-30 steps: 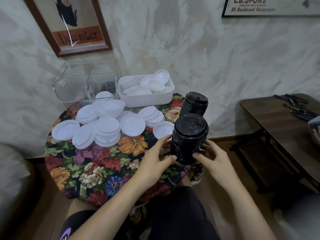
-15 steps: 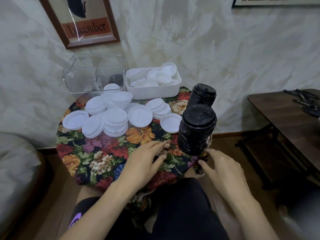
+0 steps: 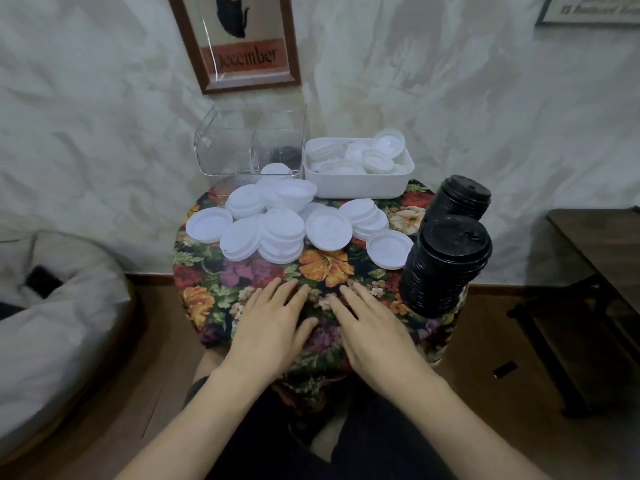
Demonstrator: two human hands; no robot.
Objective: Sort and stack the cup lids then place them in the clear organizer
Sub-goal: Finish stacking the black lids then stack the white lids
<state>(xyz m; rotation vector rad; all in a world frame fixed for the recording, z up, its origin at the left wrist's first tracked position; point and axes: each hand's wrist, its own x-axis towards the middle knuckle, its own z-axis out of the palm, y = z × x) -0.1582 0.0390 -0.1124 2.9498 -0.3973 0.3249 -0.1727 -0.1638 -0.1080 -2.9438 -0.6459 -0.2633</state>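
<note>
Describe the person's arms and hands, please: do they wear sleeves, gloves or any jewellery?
The left hand and the right hand wear no gloves. No ring, watch or bracelet shows. The left forearm and the right forearm are without sleeves as far as the frame reaches.

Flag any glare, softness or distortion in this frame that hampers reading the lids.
Head view: glare streaks the framed print; the clear organizer nearly melts into the wall; the white lids wash out, edges soft; the near black stack keeps its ridges; fisheye bends the picture's margins.
</note>
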